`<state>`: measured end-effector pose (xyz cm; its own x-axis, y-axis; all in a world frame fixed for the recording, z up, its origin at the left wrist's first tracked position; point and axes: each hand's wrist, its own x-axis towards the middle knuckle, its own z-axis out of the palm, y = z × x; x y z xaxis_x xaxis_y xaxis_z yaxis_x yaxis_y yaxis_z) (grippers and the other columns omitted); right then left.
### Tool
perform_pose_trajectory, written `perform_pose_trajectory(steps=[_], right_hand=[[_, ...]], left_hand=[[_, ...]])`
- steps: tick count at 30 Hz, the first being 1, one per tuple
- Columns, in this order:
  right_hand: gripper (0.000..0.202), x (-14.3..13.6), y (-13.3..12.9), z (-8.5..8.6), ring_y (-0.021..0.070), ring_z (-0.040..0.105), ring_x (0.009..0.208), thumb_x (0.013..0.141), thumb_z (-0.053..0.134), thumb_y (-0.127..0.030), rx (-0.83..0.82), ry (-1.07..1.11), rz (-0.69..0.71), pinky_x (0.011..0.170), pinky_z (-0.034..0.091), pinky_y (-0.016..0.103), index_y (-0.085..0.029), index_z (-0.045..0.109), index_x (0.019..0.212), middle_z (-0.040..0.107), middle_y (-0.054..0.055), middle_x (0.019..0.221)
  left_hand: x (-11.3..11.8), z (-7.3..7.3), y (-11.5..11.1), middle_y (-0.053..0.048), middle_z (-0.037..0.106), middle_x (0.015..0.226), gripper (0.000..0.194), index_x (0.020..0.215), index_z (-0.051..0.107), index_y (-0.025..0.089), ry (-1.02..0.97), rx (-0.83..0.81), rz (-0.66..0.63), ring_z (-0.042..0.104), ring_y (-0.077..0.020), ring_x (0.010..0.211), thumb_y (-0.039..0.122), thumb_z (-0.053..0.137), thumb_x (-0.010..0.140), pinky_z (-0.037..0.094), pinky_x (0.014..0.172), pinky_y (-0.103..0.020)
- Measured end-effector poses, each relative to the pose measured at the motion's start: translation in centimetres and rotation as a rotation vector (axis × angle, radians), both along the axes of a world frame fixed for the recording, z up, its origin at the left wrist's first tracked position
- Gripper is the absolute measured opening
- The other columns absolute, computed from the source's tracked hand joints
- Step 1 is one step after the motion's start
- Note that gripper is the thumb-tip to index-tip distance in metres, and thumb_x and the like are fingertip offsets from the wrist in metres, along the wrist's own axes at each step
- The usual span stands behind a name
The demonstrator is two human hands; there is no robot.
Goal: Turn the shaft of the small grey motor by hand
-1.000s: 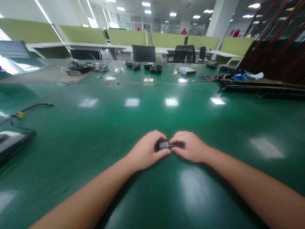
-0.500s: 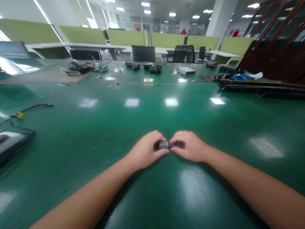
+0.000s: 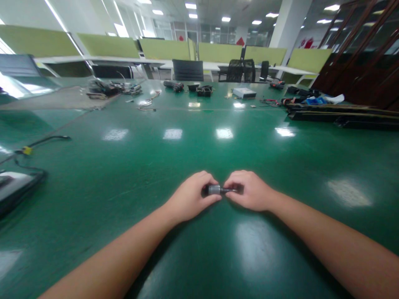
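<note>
Low over the green tabletop (image 3: 199, 153), my left hand (image 3: 191, 197) is closed with thumb and fingers round a small grey metal cylinder (image 3: 214, 189) with a dark left end. A thin dark rod (image 3: 225, 190) runs from the cylinder's right end towards my right hand (image 3: 249, 191). Thumb and fingertips of that hand are pinched on the rod, whose far end lies in the shade of the palm. Cylinder and rod lie level, in one line. Whether they are one piece or two joined parts, I cannot tell.
At the left edge stands a grey and black device (image 3: 18, 189) with a black cable (image 3: 46, 141). Along the far side lie black plastic parts (image 3: 204, 90), a flat white-grey box (image 3: 244, 92) and tangled electronics (image 3: 106, 88). Long black bars (image 3: 336, 113) lie at the right.
My right hand has shifted very slightly to the right, and a little more of the thin rod shows between the hands. My left hand and the cylinder have stayed put.
</note>
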<state>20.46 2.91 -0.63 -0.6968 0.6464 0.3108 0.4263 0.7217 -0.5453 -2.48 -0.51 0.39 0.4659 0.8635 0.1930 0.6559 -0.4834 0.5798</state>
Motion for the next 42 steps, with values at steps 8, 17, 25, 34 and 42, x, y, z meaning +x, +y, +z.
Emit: perform_pose_trajectory(steps=[8,17,25,34,42], right_hand=[[0.009,0.1,-0.05,0.11,0.0135,0.06,0.069,0.076,0.07,-0.015,-0.008,0.018,-0.012,0.073,0.042,0.028,-0.018,0.07,0.085,0.067,0.0,0.075],[0.011,0.16,-0.06,0.28,0.0137,0.06,0.067,0.074,0.071,-0.014,-0.017,0.007,-0.019,0.071,0.043,0.028,-0.018,0.07,0.084,0.068,0.0,0.074],[0.007,0.08,-0.01,0.24,0.0123,0.059,0.066,0.076,0.074,-0.02,-0.012,0.008,-0.033,0.07,0.042,0.027,-0.018,0.07,0.082,0.067,-0.001,0.073],[0.007,0.55,0.25,0.27,0.0126,0.058,0.064,0.074,0.073,-0.017,0.015,0.006,-0.032,0.067,0.042,0.027,-0.018,0.068,0.08,0.066,-0.001,0.071],[0.006,0.91,0.41,0.27,0.0125,0.058,0.064,0.074,0.072,-0.016,0.01,-0.001,-0.044,0.066,0.043,0.026,-0.018,0.068,0.079,0.066,-0.001,0.071]], left_hand=[[-0.06,0.1,0.0,-0.002,0.063,0.092,0.023,0.096,0.063,0.02,0.02,-0.004,-0.005,0.059,-0.021,0.087,0.036,0.074,0.084,0.046,0.076,-0.033],[-0.12,0.21,-0.07,-0.003,0.064,0.093,0.021,0.096,0.064,0.021,0.022,-0.01,-0.009,0.06,-0.0212,0.087,0.036,0.073,0.084,0.047,0.076,-0.033],[-0.14,0.2,-0.06,-0.002,0.064,0.092,0.02,0.095,0.064,0.021,0.016,-0.004,-0.01,0.06,-0.0207,0.086,0.034,0.073,0.083,0.046,0.074,-0.031],[-0.21,0.21,-0.05,-0.003,0.063,0.091,0.022,0.095,0.063,0.02,0.002,-0.021,-0.001,0.06,-0.0206,0.085,0.035,0.073,0.083,0.047,0.074,-0.032],[-0.11,0.46,-0.14,-0.002,0.062,0.089,0.021,0.094,0.063,0.02,-0.003,-0.029,0.013,0.06,-0.0197,0.081,0.035,0.072,0.083,0.047,0.071,-0.031]])
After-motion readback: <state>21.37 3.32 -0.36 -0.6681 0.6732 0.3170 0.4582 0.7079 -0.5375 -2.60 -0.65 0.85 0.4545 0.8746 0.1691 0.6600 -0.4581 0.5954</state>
